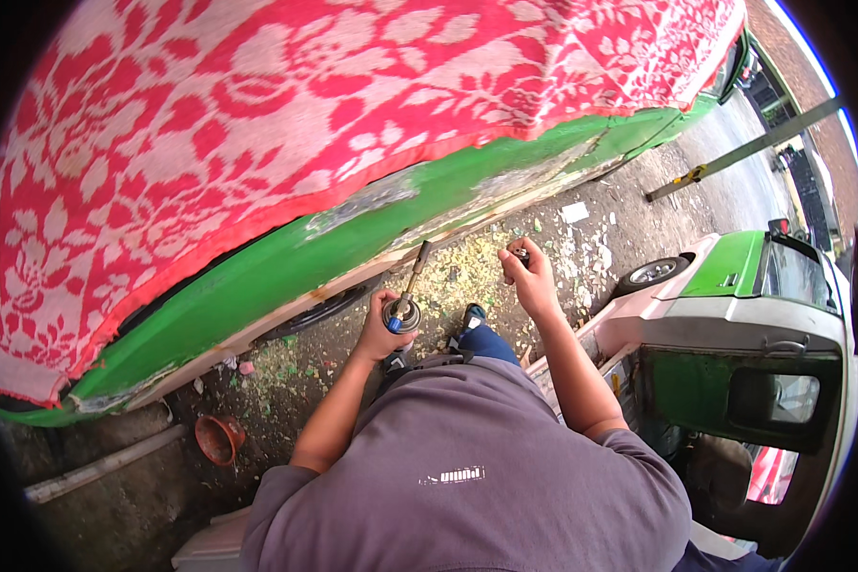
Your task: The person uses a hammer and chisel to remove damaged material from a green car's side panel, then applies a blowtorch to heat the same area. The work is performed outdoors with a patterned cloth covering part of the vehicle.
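Note:
My left hand (pixel 376 334) is wrapped round a gas torch (pixel 403 311) with a blue knob on its head. The nozzle points away from me, toward the side of a green vehicle (pixel 300 255); no flame shows. Farther right, my right hand (pixel 532 275) is closed round a small dark object (pixel 521 255), mostly hidden by the fingers and too small to name. It is apart from the torch. Along the vehicle's green side run scraped patches (pixel 367 203) of grey and white. A red and pink floral cloth (pixel 286 114) drapes over its upper part.
Yellowish flakes (pixel 458 272) and a white scrap (pixel 574 213) litter the ground by my feet. A green and white vehicle (pixel 725 276) stands at the right. At the lower left are an orange-brown pot (pixel 219 439) and a pipe (pixel 105 464). A metal post (pixel 744 150) rises at the far right.

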A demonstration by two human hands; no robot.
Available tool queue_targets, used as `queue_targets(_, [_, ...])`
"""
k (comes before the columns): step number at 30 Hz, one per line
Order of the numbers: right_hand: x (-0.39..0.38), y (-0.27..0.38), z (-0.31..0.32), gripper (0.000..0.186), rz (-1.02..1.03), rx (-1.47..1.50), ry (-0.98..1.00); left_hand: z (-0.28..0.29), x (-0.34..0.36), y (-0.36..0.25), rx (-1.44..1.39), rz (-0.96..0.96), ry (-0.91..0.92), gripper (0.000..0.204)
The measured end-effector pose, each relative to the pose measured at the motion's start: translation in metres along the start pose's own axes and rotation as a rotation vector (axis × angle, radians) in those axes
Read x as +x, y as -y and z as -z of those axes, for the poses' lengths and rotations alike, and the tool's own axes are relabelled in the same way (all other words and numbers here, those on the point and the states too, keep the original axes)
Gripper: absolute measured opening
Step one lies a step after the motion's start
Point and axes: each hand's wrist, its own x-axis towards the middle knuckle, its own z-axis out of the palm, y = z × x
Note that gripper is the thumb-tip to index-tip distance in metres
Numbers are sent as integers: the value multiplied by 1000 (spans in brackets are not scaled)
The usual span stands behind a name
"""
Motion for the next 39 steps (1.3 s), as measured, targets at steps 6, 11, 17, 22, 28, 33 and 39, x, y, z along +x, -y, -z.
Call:
queue_targets(6, [44, -23, 116, 20, 98, 54, -128, -93, 86, -3, -12, -43, 91, 77])
queue_targets(11, [113, -47, 228, 20, 170, -55, -61, -185, 149, 12, -37, -88, -38, 76])
queue_targets(17, [180, -54, 338, 22, 174, -191, 29, -288, 195, 9, -133, -103, -183, 73])
queue_targets(22, [219, -62, 396, 22, 135, -138, 28, -338, 233, 5, -27, -27, -134, 75])
queue_targets(28, [247, -71, 436, 22, 116, -24, 4, -385, 295, 17, -11, 34, -78, 75])
queue_targets(33, [268, -67, 474, 20, 108, -77, 20, -419, 328, 35, 59, -27, -111, 75])
queue_targets(39, [318, -75, 516, 18, 116, 3, 229, -463, 335, 49, 31, -5, -336, 74])
